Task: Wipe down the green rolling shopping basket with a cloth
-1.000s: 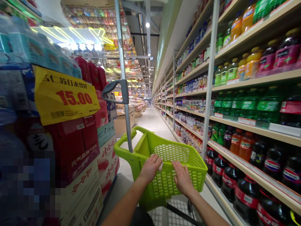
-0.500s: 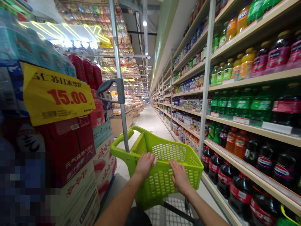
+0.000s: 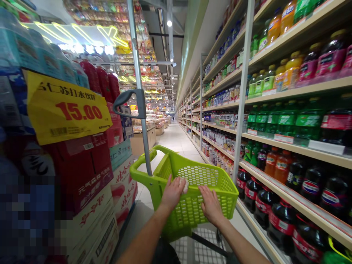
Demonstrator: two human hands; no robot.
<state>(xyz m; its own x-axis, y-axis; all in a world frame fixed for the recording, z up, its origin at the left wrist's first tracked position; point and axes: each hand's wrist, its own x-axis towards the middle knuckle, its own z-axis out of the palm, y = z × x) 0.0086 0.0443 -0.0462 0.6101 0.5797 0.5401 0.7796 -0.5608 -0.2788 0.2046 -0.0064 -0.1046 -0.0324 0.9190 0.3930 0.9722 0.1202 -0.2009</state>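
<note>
A green plastic basket [image 3: 192,205] sits on a shopping cart, with a grey pole [image 3: 136,58] rising from its left side. On the basket's near rim lies my left hand [image 3: 173,192], fingers curled round a small crumpled white tissue [image 3: 183,185]. To its right, my right hand [image 3: 211,203] rests its fingers on the same rim and holds nothing that I can see. The part of the basket's inside that shows is bare. Below it is the cart's wire lower rack [image 3: 189,245].
Drink shelves [image 3: 291,148] run along the right, close to the basket. Stacked drink cartons [image 3: 82,172] with a yellow price sign [image 3: 68,110] stand close on the left. A tiled aisle [image 3: 173,137] stretches ahead. A blurred, pixelated patch covers the lower left corner.
My left hand has shifted slightly right along the rim, and more of the white tissue shows. The right hand has barely moved.
</note>
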